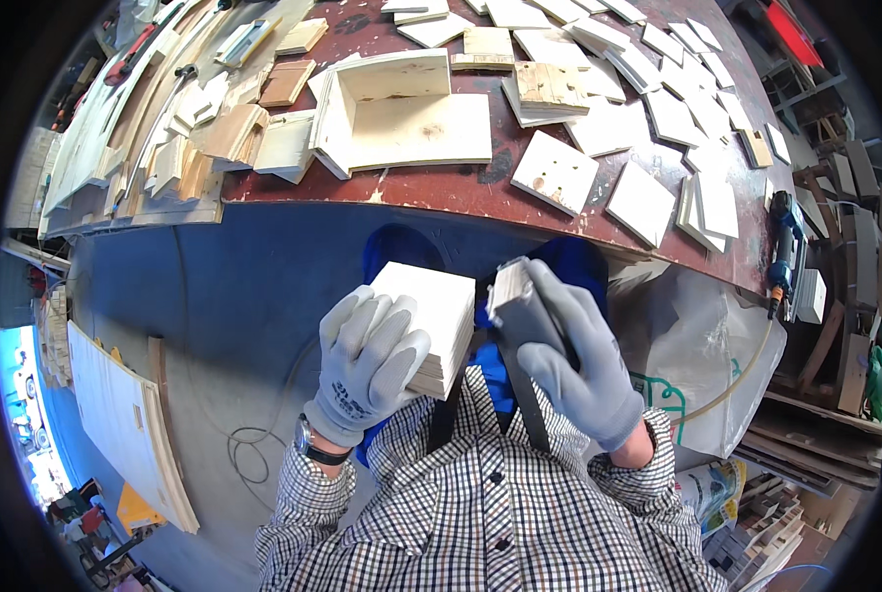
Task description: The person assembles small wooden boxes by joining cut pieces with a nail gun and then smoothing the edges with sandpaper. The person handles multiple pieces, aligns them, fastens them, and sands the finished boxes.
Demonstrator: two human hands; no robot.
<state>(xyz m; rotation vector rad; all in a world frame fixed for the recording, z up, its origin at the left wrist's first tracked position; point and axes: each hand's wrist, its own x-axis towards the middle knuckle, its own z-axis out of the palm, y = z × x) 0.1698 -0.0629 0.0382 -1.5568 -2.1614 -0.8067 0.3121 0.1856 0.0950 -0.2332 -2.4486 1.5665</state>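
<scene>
Gripped by the left hand (367,357), just left of the right hand (589,367) clasping a dark-faced block (530,321), the pale wooden stack (435,296) looks stiff, weighty and prone to slip apart, best squeezed across its edges.

Wearing checked button-front shirt (569,513) | sporting grey gloves (367,360), dark print (347,398) on left | carrying black-strapped watch (305,432), left side | showing dark braces (444,419), blue workwear (495,373)

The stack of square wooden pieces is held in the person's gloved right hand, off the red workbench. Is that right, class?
Wrong side: the head view shows the stack of square wooden pieces in the gloved left hand, off the red workbench.
</scene>
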